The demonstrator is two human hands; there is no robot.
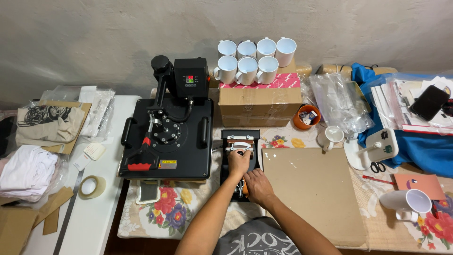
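Gripping the small mug press with both hands, between the big black heat press and the brown board. My left hand is curled over the white mug clamped in the press cradle, fingers closed round its near side. My right hand is lower, closed on the press's lever at the front end; can't tell exactly how tight, the knuckles hide it. Progress, as I judge it: mug already loaded in the press, so loading looks done; whether the clamp is fully locked I can't tell. Seven blank white mugs sit untouched on the cardboard box behind. Another white mug lies on its side, far right, well apart from my hands.
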